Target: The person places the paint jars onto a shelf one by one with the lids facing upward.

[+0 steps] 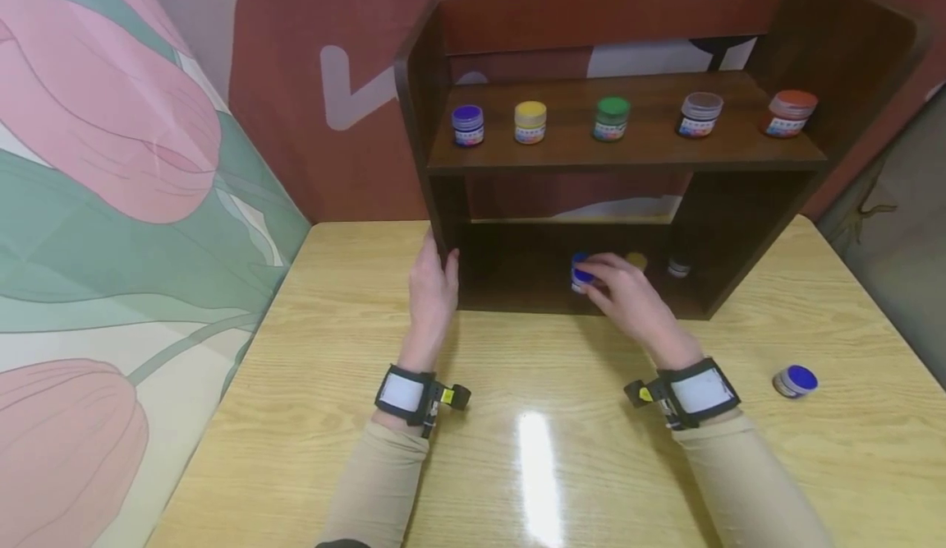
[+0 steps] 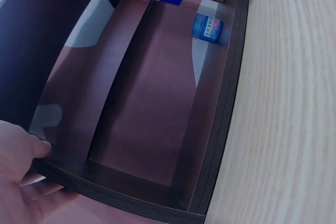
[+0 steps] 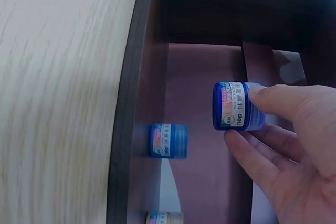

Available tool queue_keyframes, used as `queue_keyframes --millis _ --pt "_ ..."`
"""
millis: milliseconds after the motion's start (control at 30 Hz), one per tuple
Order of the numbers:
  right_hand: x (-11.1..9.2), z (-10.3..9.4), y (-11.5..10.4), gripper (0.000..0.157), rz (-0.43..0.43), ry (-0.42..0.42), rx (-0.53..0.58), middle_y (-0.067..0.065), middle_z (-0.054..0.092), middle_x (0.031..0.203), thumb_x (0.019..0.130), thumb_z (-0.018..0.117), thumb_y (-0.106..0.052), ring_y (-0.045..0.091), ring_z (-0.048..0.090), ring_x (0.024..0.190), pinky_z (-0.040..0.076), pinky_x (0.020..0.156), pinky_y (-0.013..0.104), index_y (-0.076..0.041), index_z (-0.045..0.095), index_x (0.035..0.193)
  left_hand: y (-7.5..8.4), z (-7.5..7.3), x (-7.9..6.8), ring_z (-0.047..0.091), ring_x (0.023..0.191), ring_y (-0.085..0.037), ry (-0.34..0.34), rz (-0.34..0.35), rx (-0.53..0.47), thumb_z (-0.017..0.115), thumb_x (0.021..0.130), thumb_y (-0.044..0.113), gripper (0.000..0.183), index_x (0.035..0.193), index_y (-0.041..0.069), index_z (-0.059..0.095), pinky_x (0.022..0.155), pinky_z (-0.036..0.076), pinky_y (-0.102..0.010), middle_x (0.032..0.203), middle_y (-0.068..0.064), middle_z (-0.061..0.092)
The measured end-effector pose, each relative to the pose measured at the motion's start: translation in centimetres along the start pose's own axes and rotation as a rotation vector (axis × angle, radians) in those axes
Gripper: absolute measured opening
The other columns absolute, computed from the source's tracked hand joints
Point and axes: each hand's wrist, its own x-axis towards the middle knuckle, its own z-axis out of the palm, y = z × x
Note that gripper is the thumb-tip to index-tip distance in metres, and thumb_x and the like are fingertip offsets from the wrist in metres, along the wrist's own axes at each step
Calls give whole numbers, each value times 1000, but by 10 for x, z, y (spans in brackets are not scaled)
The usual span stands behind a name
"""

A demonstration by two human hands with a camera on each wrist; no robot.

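Observation:
My right hand (image 1: 637, 300) pinches a blue paint jar (image 3: 231, 106) by its lid end, inside the lower compartment of a dark wooden shelf (image 1: 628, 163). In the right wrist view the held jar is raised off the shelf board, apart from a second blue jar (image 3: 167, 141) standing there. These two jars overlap in the head view. My left hand (image 1: 433, 289) grips the shelf's left side panel, thumb on the inner face and fingers outside. Beyond the right hand stand a yellow-lidded jar (image 1: 636, 261), partly hidden, and a jar with a pale lid (image 1: 678, 268).
Along the upper board stand purple (image 1: 468, 126), yellow (image 1: 530, 122), green (image 1: 611, 119), clear-lidded (image 1: 699, 115) and red (image 1: 790, 114) jars. Another blue-lidded jar (image 1: 796, 381) sits on the wooden table (image 1: 318, 384) at right. A patterned wall (image 1: 347, 170) rises behind the shelf.

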Motion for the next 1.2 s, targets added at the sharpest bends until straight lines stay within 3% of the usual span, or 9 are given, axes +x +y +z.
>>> queue_keyframes --millis 800,1200 --pt "11 27 -5 28 -24 47 -32 25 65 115 86 70 -3 39 65 103 55 90 51 5 70 112 3 0 0 62 117 -33 5 -2 -9 57 98 14 48 142 0 45 96 52 -46 130 -22 62" --pt "17 38 -8 28 46 42 0 24 65 116 88 69 -7 38 66 103 56 87 49 5 69 113 1 0 0 61 116 -35 15 2 -6 58 97 13 48 142 0 45 95 53 -47 128 -23 63"
